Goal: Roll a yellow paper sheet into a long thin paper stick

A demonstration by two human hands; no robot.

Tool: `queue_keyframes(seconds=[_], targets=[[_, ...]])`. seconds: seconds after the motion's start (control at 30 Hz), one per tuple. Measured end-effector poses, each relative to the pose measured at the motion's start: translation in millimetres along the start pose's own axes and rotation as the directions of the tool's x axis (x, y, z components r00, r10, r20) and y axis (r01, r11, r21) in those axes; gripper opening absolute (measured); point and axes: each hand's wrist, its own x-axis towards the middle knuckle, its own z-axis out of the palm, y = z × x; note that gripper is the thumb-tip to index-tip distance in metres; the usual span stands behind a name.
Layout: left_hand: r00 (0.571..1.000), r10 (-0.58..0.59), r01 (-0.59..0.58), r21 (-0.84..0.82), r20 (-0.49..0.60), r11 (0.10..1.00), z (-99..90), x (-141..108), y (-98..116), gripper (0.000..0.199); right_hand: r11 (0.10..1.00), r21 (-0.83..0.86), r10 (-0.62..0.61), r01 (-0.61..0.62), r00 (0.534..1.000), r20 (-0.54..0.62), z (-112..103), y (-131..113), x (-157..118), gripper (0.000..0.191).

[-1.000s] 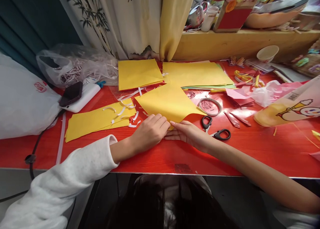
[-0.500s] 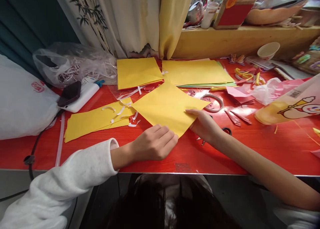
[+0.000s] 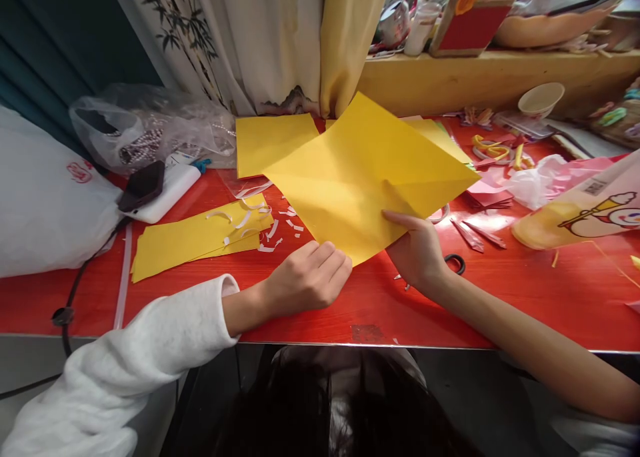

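A square sheet of yellow paper (image 3: 350, 170) is held up off the red table, tilted, with one corner pointing toward me. Gripping its lower left edge near that corner is my left hand (image 3: 313, 275), fingers curled closed on it. My right hand (image 3: 420, 247) pinches the lower right edge, its thumb lying on the upper face. A crease runs across the sheet near that thumb. Partly hidden behind my right wrist are scissors (image 3: 456, 264) with black handles. To the left lie yellow paper strips (image 3: 175, 247) with white scraps on them.
Stacked yellow sheets (image 3: 273, 140) lie at the table's back. A phone (image 3: 143, 187) rests on a white box at left, beside a white plastic bag (image 3: 50, 197). On the right are a drink cup (image 3: 575, 210), pink paper and a tape roll (image 3: 440, 214), mostly covered.
The yellow sheet has risen and tilted up, its far corner now higher and over the stacks behind. The right hand has turned slightly; both hands still grip the sheet.
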Motion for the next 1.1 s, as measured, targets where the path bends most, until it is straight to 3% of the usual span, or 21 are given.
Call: queue_keyframes(seconds=[0.07,0.27,0.37,0.47,0.6,0.67,0.87,1.1], targets=[[0.999,-0.03,0.029,0.01,0.034,1.0,1.9,0.1,-0.6,0.003,0.999,-0.023,0.024,-0.024,0.999,0.024,-1.0,-0.8,3.8,0.018],[0.977,-0.121,0.12,0.014,0.176,0.993,13.9,-2.3,-3.7,0.015,0.952,-0.112,0.297,-0.284,0.946,0.131,-4.3,2.5,14.9,0.013],[0.978,-0.112,0.109,0.027,0.174,0.994,16.7,-3.6,-6.5,0.016,0.912,-0.142,0.406,-0.386,0.899,0.166,-2.1,2.7,10.6,0.014],[0.985,-0.102,0.1,0.027,0.14,0.995,16.2,-3.2,-8.5,0.015,0.854,-0.186,0.518,-0.485,0.819,0.245,1.4,1.1,3.1,0.019],[0.99,-0.098,0.098,-0.003,0.104,0.995,13.9,-1.7,-8.7,0.013,0.799,-0.273,0.597,-0.535,0.757,0.265,4.8,-0.4,-2.6,0.013],[0.987,-0.107,0.108,-0.003,0.119,0.994,13.2,-1.4,-8.5,0.013,0.785,-0.295,0.613,-0.545,0.753,0.239,5.9,0.0,-3.6,0.016],[0.985,-0.14,0.135,0.048,0.105,0.99,14.3,-2.2,-8.4,0.012,0.828,-0.278,0.538,-0.487,0.828,0.154,8.2,6.1,-7.1,0.018],[0.988,-0.115,0.111,0.046,0.099,0.993,14.2,-1.0,-8.7,0.012,0.818,-0.224,0.572,-0.529,0.787,0.229,7.2,6.6,-8.6,0.013]])
